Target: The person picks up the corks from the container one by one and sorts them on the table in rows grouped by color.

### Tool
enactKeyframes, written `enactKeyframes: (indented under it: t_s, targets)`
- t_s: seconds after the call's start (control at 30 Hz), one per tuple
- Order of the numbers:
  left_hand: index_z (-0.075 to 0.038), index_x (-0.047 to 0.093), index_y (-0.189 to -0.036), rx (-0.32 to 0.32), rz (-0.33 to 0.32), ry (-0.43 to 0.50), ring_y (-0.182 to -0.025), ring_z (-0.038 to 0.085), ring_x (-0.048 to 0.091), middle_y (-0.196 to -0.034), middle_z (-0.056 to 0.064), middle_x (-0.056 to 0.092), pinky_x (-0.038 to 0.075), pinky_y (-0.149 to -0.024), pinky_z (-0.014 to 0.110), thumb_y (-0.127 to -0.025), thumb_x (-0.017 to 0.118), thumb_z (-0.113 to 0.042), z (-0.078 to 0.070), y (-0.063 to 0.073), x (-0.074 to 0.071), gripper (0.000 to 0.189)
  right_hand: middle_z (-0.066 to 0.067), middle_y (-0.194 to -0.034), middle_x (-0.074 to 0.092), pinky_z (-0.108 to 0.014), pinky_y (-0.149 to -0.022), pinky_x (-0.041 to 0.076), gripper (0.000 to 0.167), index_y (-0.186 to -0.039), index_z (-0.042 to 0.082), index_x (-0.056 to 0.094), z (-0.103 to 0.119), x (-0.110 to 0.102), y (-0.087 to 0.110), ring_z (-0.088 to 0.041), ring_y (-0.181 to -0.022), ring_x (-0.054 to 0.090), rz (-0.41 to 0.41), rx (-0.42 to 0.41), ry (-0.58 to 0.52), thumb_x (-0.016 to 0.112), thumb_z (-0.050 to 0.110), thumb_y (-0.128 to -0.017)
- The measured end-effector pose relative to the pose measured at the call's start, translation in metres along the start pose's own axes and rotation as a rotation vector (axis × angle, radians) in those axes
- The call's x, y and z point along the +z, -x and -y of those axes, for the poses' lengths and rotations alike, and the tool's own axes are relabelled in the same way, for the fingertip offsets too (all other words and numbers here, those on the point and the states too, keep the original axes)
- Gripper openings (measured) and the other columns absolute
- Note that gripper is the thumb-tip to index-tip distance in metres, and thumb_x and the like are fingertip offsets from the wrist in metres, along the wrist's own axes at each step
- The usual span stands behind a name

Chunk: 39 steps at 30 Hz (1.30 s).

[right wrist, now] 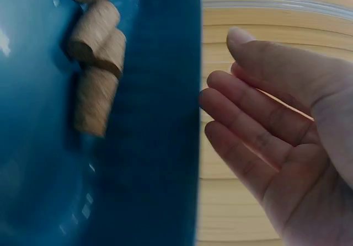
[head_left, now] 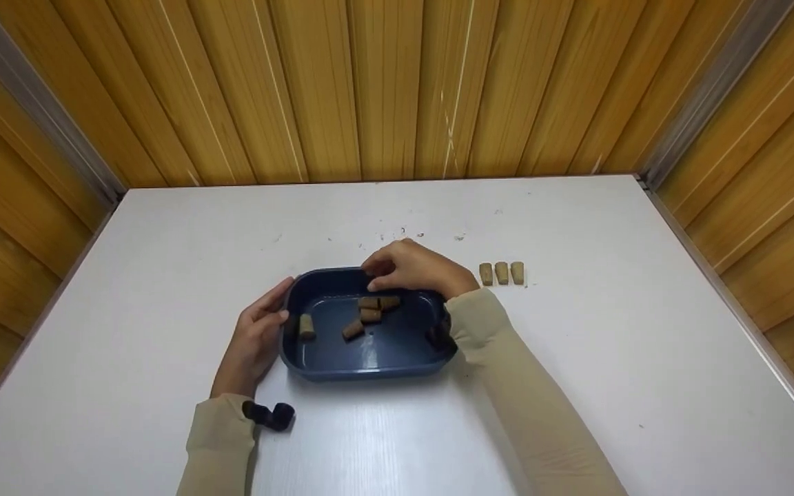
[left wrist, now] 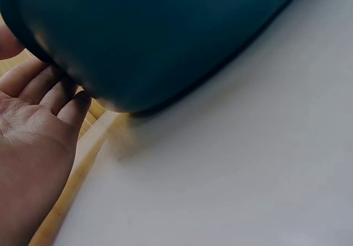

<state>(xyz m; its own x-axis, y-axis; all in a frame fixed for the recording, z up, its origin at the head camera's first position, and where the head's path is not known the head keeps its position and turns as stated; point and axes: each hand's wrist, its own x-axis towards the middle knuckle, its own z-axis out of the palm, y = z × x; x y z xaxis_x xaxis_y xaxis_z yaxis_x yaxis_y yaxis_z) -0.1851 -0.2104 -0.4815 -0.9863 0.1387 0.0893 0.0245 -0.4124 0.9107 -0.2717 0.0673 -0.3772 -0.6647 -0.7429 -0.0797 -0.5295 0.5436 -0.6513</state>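
Blue tray (head_left: 369,374) at mid-table (head_left: 645,386), long axis left to right; left hand (head_left: 256,337) grips its left end, thumb at rim, fingers along outer wall; right hand (head_left: 414,267) at far rim, fingers loosely extended, thumb apart, holding nothing; four corks (head_left: 370,315) clustered mid-tray, three with long axes roughly left-right, nearest one diagonal; fifth cork (head_left: 307,326) near left wall, axis near-to-far; three other corks (head_left: 502,273) in a row right of tray, axes parallel, near-to-far, though standing or lying is hard to tell.
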Motion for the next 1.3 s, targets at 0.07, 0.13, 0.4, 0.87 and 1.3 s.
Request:
enactKeyframes:
  t_s: [0.07, 0.13, 0.4, 0.87, 1.3]
  targets:
    - [0.011, 0.027, -0.145, 0.009, 0.01, 0.002, -0.13, 0.003, 0.048, -0.143, 0.003, 0.051, 0.038, -0.108, 0.018, -0.088, 0.042, 0.012, 0.0, 0.0, 0.0, 0.059, -0.014, -0.116, 0.069, -0.033, -0.092, 0.054, 0.039, -0.123, 0.001, 0.064, 0.001, 0.006, -0.005, -0.023, -0.105, 0.066, 0.013, -0.001, -0.01, 0.069, 0.017, -0.088]
    - [0.012, 0.027, -0.145, 0.018, 0.021, 0.005, -0.13, 0.003, 0.048, -0.14, 0.0, 0.053, 0.038, -0.108, 0.017, -0.089, 0.042, 0.012, 0.001, 0.0, -0.001, 0.058, -0.014, -0.115, 0.069, -0.032, -0.091, 0.054, 0.039, -0.123, 0.001, 0.064, 0.001, 0.012, -0.01, -0.023, -0.105, 0.066, 0.028, -0.004, -0.018, 0.069, 0.017, -0.088]
    - [0.012, 0.029, -0.144, 0.045, 0.033, 0.002, -0.129, 0.004, 0.049, -0.134, -0.005, 0.058, 0.038, -0.108, 0.017, -0.089, 0.042, 0.012, 0.001, 0.0, -0.002, 0.057, -0.01, -0.118, 0.068, -0.033, -0.095, 0.052, 0.04, -0.125, 0.006, 0.064, 0.008, 0.03, -0.023, -0.019, -0.107, 0.065, 0.059, 0.034, -0.045, 0.07, 0.018, -0.087]
    - [0.01, 0.031, -0.145, 0.006, -0.02, -0.015, -0.13, 0.006, 0.049, -0.139, 0.001, 0.053, 0.039, -0.108, 0.019, -0.088, 0.043, 0.011, 0.0, 0.0, 0.0, 0.058, -0.004, -0.127, 0.064, -0.029, -0.102, 0.047, 0.043, -0.128, 0.009, 0.063, 0.023, 0.041, -0.038, -0.014, -0.116, 0.06, 0.091, 0.08, -0.018, 0.07, 0.021, -0.087]
    - [0.009, 0.028, -0.146, 0.0, 0.007, -0.01, -0.13, 0.006, 0.049, -0.147, 0.009, 0.044, 0.039, -0.108, 0.02, -0.088, 0.043, 0.01, 0.002, 0.0, -0.001, 0.06, -0.006, -0.122, 0.066, -0.028, -0.081, 0.057, 0.045, -0.127, 0.01, 0.063, 0.031, 0.056, -0.047, -0.01, -0.086, 0.067, 0.149, 0.142, -0.084, 0.073, 0.019, -0.085]
